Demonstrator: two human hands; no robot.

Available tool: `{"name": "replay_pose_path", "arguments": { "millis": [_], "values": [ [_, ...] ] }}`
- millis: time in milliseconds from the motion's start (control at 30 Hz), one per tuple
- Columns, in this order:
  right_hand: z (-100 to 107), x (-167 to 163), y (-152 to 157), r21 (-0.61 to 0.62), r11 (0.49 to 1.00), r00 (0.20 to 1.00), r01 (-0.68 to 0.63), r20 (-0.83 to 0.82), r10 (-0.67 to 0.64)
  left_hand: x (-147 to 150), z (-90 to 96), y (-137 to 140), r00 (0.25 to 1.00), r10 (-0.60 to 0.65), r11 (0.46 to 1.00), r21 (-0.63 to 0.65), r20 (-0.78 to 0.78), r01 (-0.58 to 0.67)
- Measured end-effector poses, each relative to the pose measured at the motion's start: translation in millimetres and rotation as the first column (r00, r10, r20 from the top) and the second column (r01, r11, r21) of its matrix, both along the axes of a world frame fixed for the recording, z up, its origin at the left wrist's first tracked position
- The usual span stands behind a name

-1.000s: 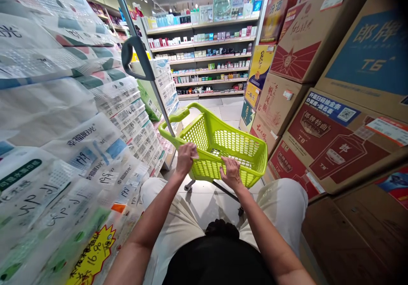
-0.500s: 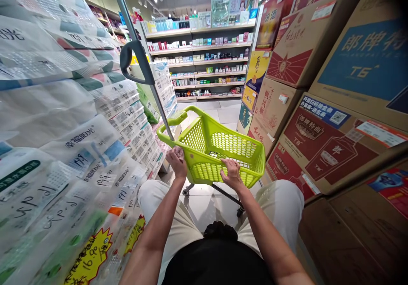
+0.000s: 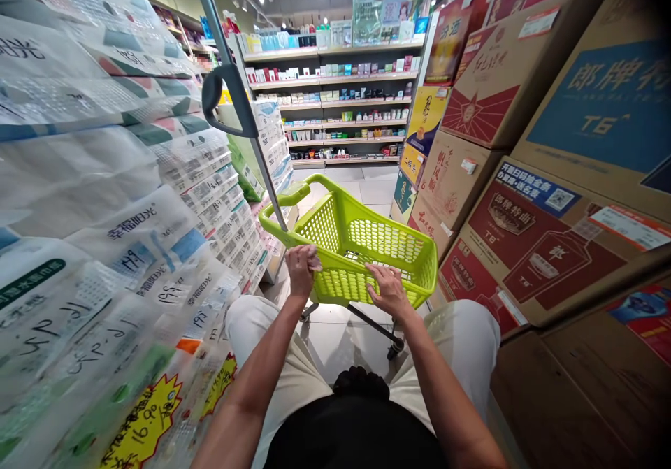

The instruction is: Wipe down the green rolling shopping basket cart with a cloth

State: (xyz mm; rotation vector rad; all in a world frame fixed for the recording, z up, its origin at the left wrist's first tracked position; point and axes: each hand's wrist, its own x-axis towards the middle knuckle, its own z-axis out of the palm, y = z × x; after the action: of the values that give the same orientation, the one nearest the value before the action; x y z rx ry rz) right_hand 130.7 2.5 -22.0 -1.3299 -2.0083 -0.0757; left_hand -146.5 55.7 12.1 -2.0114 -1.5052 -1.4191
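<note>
A lime-green plastic shopping cart [image 3: 382, 231] stands in front of my knees, its perforated near wall turned towards me. My left hand [image 3: 300, 270] is closed around a crumpled pinkish cloth [image 3: 314, 258], which is pressed against the near side of the cart, just below the rim. My right hand [image 3: 388, 289] grips the near rim further right, fingers over the edge and thumb on the outside. From the cart's handle end a grey metal pole with a dark grey looped grip [image 3: 231, 102] rises up to the left.
Plastic-wrapped tissue packs [image 3: 136, 224] are stacked high close on my left. Printed liquor cartons [image 3: 556, 231] form a wall on the right. Beyond the cart lies a tiled floor [image 3: 361, 182], then shelves [image 3: 335, 105] of small packaged goods. A caster wheel [image 3: 395, 347] sits near my right leg.
My left hand has slid a little to the right along the cart's side with the cloth. My right hand stays on the rim, shifted slightly. The cart has hardly moved.
</note>
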Motion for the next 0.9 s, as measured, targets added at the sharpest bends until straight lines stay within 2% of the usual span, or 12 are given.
{"name": "replay_pose_path", "arguments": {
  "millis": [67, 100, 133, 200, 233, 267, 367, 400, 533, 633, 767, 900],
  "values": [
    [3, 7, -3, 0.017, 0.999, 0.999, 0.051, 0.012, -0.051, 11, -4.8, -1, 0.986, 0.128, 0.991, 0.028, 0.106, -0.132],
    [3, 11, -5, 0.021, 0.997, 0.997, 0.074, 0.011, -0.075, 19, -9.2, -3, 0.983, 0.136, 0.990, 0.017, 0.127, -0.139],
    [4, 13, -6, 0.023, 0.996, 0.996, 0.089, 0.008, -0.089, 29, -14.6, -4, 0.987, 0.104, 0.995, -0.004, 0.125, -0.104],
    [4, 18, -8, 0.024, 0.996, 0.996, 0.084, 0.007, -0.084, 49, -26.3, -8, 0.994, -0.079, 0.995, -0.060, 0.072, 0.083],
    [4, 21, -9, 0.025, 0.997, 0.998, 0.069, 0.010, -0.070, 58, -31.2, -10, 0.990, -0.111, 0.990, -0.074, 0.087, 0.118],
    [3, 23, -9, 0.026, 0.998, 0.998, 0.059, 0.013, -0.060, 65, -34.8, -11, 0.987, -0.103, 0.991, -0.075, 0.121, 0.113],
    [1, 32, -10, 0.031, 0.996, 0.996, 0.089, -0.008, -0.089, 81, -38.6, -11, 0.959, 0.078, 0.996, -0.064, 0.271, -0.063],
    [0, 36, -10, 0.033, 0.994, 0.994, 0.106, -0.020, -0.105, 84, -38.7, -11, 0.957, 0.088, 0.995, -0.078, 0.275, -0.069],
    [-3, 51, -10, 0.020, 0.995, 0.994, 0.099, -0.039, -0.098, 99, -42.3, -13, 0.975, -0.092, 0.981, -0.149, 0.201, 0.124],
    [-3, 60, -12, 0.000, 0.993, 0.991, 0.118, -0.058, -0.118, 111, -48.4, -18, 0.946, -0.005, 0.988, -0.142, 0.323, 0.054],
    [-1, 66, -17, -0.032, 0.987, 0.984, 0.156, -0.086, -0.158, 130, -55.2, -26, 0.953, -0.128, 0.952, -0.235, 0.276, 0.196],
    [1, 73, -24, -0.047, 0.987, 0.981, 0.154, -0.111, -0.159, 145, -57.8, -32, 0.948, -0.081, 0.956, -0.245, 0.309, 0.161]
  ]
}}
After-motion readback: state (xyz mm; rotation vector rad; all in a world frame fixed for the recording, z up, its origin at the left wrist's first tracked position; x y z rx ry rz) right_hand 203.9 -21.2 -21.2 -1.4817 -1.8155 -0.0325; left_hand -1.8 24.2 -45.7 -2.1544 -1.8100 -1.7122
